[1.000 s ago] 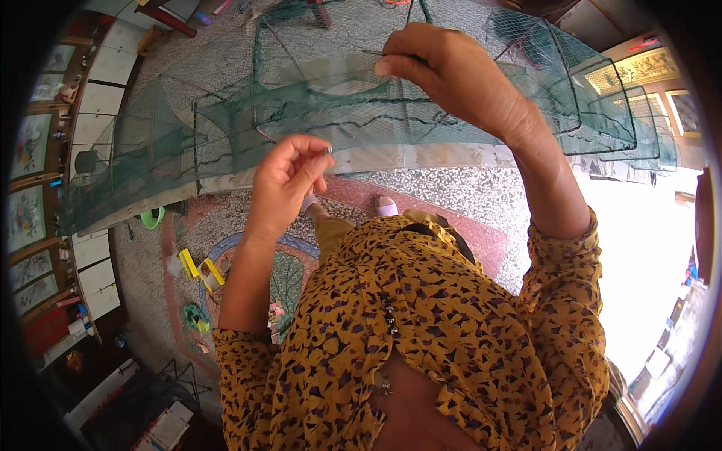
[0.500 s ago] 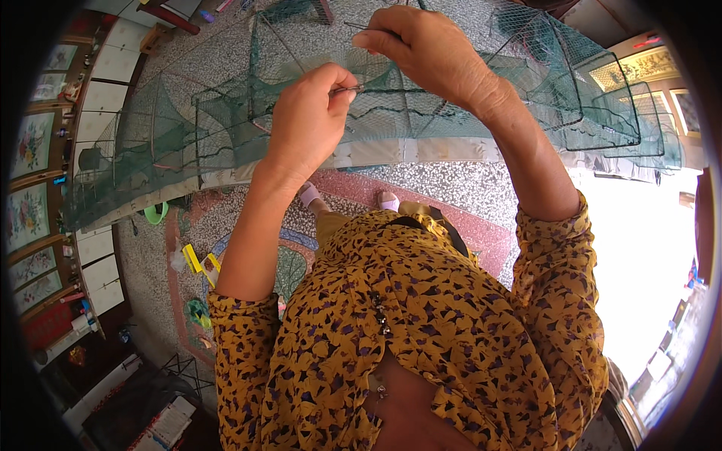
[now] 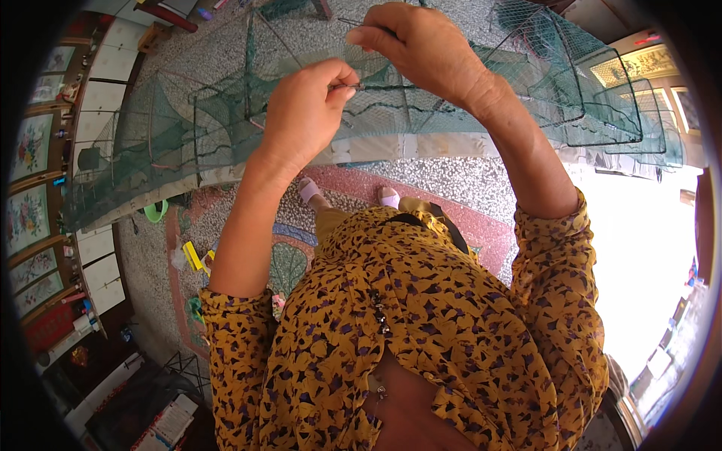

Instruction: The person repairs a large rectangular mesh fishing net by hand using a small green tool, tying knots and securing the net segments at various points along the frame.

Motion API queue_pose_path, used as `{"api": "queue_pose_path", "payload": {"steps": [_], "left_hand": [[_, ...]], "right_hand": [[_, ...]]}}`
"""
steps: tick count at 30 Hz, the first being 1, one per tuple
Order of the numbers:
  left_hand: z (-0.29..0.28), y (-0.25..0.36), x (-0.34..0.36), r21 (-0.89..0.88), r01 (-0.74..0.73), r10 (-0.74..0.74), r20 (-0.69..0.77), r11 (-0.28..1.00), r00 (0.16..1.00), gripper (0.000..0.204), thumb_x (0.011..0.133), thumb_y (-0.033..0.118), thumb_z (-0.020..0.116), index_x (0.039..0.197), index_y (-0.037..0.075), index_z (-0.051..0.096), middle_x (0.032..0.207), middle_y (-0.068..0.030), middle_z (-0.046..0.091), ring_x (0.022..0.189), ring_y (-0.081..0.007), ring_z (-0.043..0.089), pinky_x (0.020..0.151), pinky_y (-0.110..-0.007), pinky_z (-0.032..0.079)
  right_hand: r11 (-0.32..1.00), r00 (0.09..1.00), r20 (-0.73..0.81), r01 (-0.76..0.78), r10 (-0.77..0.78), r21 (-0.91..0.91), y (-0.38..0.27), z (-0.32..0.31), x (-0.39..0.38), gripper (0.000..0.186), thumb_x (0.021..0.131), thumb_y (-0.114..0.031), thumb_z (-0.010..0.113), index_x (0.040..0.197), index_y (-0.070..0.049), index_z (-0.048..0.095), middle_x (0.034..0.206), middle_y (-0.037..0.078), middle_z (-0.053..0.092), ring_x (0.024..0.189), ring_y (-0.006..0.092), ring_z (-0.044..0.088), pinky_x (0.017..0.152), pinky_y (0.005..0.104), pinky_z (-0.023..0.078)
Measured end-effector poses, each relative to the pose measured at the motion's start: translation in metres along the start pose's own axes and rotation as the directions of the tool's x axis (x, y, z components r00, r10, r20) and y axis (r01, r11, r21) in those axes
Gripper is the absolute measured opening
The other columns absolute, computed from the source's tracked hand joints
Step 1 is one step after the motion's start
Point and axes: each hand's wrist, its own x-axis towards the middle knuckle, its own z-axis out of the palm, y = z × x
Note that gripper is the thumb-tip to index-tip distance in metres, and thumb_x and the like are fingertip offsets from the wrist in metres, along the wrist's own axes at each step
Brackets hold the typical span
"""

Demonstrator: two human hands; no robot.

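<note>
A long green mesh net trap (image 3: 222,124) with dark square wire frames stretches from left to right in front of me. My left hand (image 3: 302,113) is closed in a pinch on a dark strand (image 3: 358,86) at the net's middle. Above and to the right of it, my right hand (image 3: 425,52) is closed around a thin dark needle-like tool (image 3: 352,22), whose tip sticks out past the thumb. The rest of that tool is hidden in the palm. A gap separates the two hands.
A pale strip (image 3: 444,146) runs along the net's near edge. On the speckled floor (image 3: 444,180) lie a yellow object (image 3: 192,255) and a green ring-shaped item (image 3: 156,211). White cabinets (image 3: 101,98) line the left. Bright light fills the right.
My left hand has shifted slightly left and up, still pinching the strand. The right hand has moved slightly left and up with the thin tool.
</note>
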Motion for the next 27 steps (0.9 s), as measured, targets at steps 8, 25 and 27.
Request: {"api": "queue_pose_path", "payload": {"steps": [8,25,27], "left_hand": [[0.006,-0.005,0.006,0.009,-0.013,0.013,-0.056,1.000,0.998,0.008,0.082,0.009,0.064,0.089,0.005,0.063,0.082,-0.0102,0.068,0.073,-0.0264,0.066,0.065,-0.035,0.050],[0.022,-0.012,-0.014,-0.074,0.015,-0.016,-0.016,0.997,1.000,0.008,0.082,0.002,0.062,0.090,0.003,0.061,0.081,-0.0129,0.066,0.072,-0.0275,0.065,0.062,-0.035,0.049],[0.024,-0.015,-0.014,-0.051,-0.001,0.000,-0.024,0.999,1.000,0.011,0.083,0.002,0.063,0.094,0.002,0.062,0.079,-0.0097,0.067,0.068,-0.0180,0.063,0.062,-0.030,0.048]], "right_hand": [[0.993,0.993,-0.020,0.120,-0.120,0.018,-0.012,-0.001,-0.010,0.026,0.087,-0.034,0.057,0.080,-0.010,0.064,0.077,0.013,0.065,0.076,0.0350,0.063,0.067,0.0448,0.050],[0.838,0.978,-0.182,0.018,0.098,0.545,-0.016,0.004,-0.031,0.021,0.091,-0.025,0.060,0.100,-0.008,0.070,0.081,0.004,0.069,0.066,0.0116,0.062,0.062,0.0264,0.049],[0.756,0.961,-0.201,-0.013,0.191,0.655,-0.022,-0.004,-0.029,0.026,0.092,-0.029,0.059,0.095,-0.005,0.069,0.073,0.005,0.068,0.060,0.0086,0.058,0.055,0.0243,0.044]]}}
